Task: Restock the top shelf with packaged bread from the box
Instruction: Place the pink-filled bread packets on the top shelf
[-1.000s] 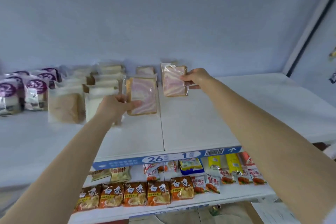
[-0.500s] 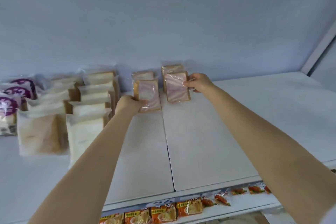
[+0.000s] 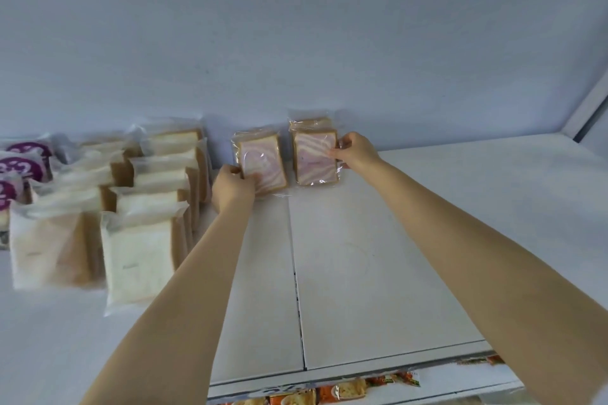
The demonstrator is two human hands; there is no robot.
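Holding two swirl loaves upright at the back of the top shelf

Reaching forward with both bare arms nearly straight, the person has a pack in each hand. The left hand (image 3: pixel 232 186) is curled round the lower left corner of a clear-wrapped pink-and-white swirl bread pack (image 3: pixel 261 164), fingers clenched on its edge, thumb toward the front face. The right hand (image 3: pixel 353 149) pinches the right edge of a second clear-wrapped swirl bread pack (image 3: pixel 316 158), fingers grasping the wrapper about halfway up. Both packs stand upright on the white top shelf (image 3: pixel 378 256), close to the pale back wall (image 3: pixel 296 26), with a narrow gap between them. Behind the right-hand pack the top of a third wrapped loaf (image 3: pixel 311 123) shows; whether another stands behind the left-hand pack cannot be told.

A seam in the shelf runs from front to back just below the gap between the two packs. To the right of the right hand the shelf is bare all the way to the corner, and bare shelf also lies in front of both packs down to the front lip. To the left, the left wrist is just beside the rows of white sliced bread in cloudy bags (image 3: pixel 138 260), two rows deep, roughly four or five bags in each though blur hinders an exact count. Further left, at the frame edge, three purple-labelled bread bags (image 3: pixel 23 168) stand in line. Orange snack packets (image 3: pixel 342 393) show on the lower shelf beneath the front lip
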